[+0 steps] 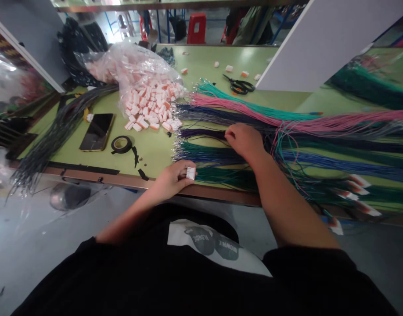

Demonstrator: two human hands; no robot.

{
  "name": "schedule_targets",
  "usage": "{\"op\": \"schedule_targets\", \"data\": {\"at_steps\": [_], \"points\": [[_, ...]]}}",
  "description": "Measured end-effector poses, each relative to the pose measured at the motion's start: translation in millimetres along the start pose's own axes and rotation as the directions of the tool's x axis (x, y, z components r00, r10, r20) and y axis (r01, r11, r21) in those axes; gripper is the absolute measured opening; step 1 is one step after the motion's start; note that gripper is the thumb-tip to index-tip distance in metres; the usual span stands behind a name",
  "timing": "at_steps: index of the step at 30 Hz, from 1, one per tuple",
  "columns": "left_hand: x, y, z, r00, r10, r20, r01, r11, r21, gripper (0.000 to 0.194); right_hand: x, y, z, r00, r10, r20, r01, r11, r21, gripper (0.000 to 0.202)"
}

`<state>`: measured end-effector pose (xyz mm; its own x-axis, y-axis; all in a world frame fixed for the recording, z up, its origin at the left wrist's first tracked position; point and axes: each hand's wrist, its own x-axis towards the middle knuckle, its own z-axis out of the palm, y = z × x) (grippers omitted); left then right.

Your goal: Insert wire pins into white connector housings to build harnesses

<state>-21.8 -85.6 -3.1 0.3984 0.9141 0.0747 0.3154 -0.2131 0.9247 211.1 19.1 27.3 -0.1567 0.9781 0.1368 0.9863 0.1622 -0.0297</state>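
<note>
Near the table's front edge, my left hand [172,179] pinches a small white connector [190,173] between thumb and fingers. My right hand [244,139] is over the dark wires [211,133], its fingers closed together; what they hold, if anything, is too small to make out. Bundles of pink wires [217,102], teal wires [210,87], blue wires [204,152] and green wires [217,175] lie side by side, their metal-tipped ends pointing left. A heap of white and orange connectors [150,105] spills from a clear plastic bag [132,61] behind my left hand.
On the green table [152,149] are a phone [96,131], a roll of black tape [121,144] and black scissors [240,85]. Grey wires [66,118] hang over the left front edge. A white panel [287,48] stands at the back right. Wired connectors [358,186] lie at the right.
</note>
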Motion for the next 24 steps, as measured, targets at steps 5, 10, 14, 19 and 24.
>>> {"op": "schedule_targets", "data": {"at_steps": [5, 10, 14, 19, 24], "points": [[0.3, 0.6, 0.5, 1.0, 0.004, -0.002, -0.005, 1.0, -0.017, 0.022, 1.6, 10.5, 1.5, 0.985, 0.124, -0.124, -0.105, 0.984, 0.146, 0.019], [0.2, -1.1, 1.6, 1.0, 0.011, -0.007, -0.011, 0.999, -0.051, 0.022, 3.9, 4.6, 12.0, 0.993, -0.115, -0.036, 0.118, 0.984, 0.134, 0.013], [0.6, -1.7, 0.7, 1.0, 0.011, 0.002, -0.01, 0.999, -0.039, 0.023, 7.2, 20.9, 9.9, 0.978, 0.035, -0.206, 0.031, 0.951, 0.307, 0.012], [2.2, -2.9, 0.3, 1.0, 0.018, 0.005, -0.018, 0.999, -0.043, 0.025, 3.8, 22.6, 2.5, 0.862, 0.333, -0.383, -0.167, 0.899, 0.406, 0.025], [3.0, -7.1, 2.3, 1.0, 0.018, -0.006, -0.019, 0.997, -0.076, 0.027, -4.9, 7.7, -2.8, 0.998, -0.047, -0.031, 0.053, 0.962, 0.267, 0.013]]}}
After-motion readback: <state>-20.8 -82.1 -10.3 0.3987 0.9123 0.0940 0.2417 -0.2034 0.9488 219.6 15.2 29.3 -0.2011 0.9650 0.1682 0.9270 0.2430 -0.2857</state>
